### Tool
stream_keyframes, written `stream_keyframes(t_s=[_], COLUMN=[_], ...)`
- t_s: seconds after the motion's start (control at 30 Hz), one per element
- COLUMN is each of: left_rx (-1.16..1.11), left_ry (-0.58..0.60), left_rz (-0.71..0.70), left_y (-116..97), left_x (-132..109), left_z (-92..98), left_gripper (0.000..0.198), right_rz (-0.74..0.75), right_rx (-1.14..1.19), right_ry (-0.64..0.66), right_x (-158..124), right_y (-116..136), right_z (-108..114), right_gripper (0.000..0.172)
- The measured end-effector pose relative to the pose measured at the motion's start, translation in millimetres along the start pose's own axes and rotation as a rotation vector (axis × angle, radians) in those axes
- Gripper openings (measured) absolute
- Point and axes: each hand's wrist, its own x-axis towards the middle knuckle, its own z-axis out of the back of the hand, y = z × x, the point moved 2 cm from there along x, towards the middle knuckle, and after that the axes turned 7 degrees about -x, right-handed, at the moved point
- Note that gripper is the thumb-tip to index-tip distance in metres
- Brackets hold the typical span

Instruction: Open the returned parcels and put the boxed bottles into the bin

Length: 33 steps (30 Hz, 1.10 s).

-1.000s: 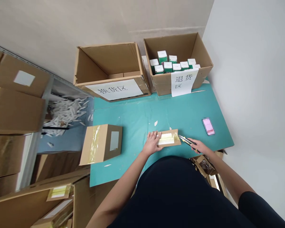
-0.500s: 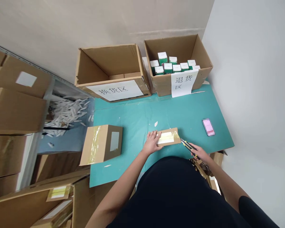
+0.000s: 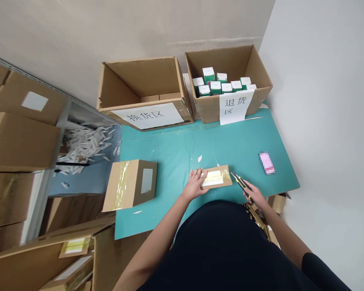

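A small flat cardboard box [image 3: 216,179] with a white label and clear yellowish tape lies on the green tabletop. My left hand [image 3: 195,185] grips its left end, with fingers over the top and the thumb along the near edge. In my right hand [image 3: 255,193] is a black and yellow utility knife [image 3: 241,183], its blade pointing up and left. The blade tip is just off the right end of the box, apart from it.
A taped carton [image 3: 121,186] stands at the left of the green table [image 3: 170,147]. Two large open cartons, one labelled [image 3: 156,115] and one holding green-white boxes [image 3: 215,87], line the back. A blurred pink phone-like item [image 3: 267,163] lies right. Shelved cartons [image 3: 21,141] fill the left.
The knife has come away from the right end of the box and its blade has tilted up. My left hand stays on the box, which has turned very slightly.
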Motion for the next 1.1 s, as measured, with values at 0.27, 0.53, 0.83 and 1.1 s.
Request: stream_keyframes(t_s=[0.27, 0.53, 0.83, 1.1], left_rx=[-0.034, -0.080, -0.061, -0.045], left_ry=[-0.011, -0.023, -0.031, -0.007], left_rz=[0.008, 0.004, 0.014, -0.001], left_y=[2.6, 4.3, 5.7, 6.4], left_x=[0.7, 1.6, 1.7, 3.4], left_z=[-0.9, -2.8, -5.6, -3.3], left_gripper=[0.093, 0.093, 0.091, 0.094], right_rz=[0.022, -0.007, -0.044, 0.017], right_rx=[-0.016, -0.145, -0.234, -0.124], right_ry=[0.038, 0.126, 0.167, 0.012], right_x=[12.8, 7.5, -0.4, -18.8], right_y=[5.0, -0.4, 4.3, -10.8], right_z=[-9.0, 6.3, 17.3, 18.7], right_gripper=[0.079, 0.079, 0.076, 0.072])
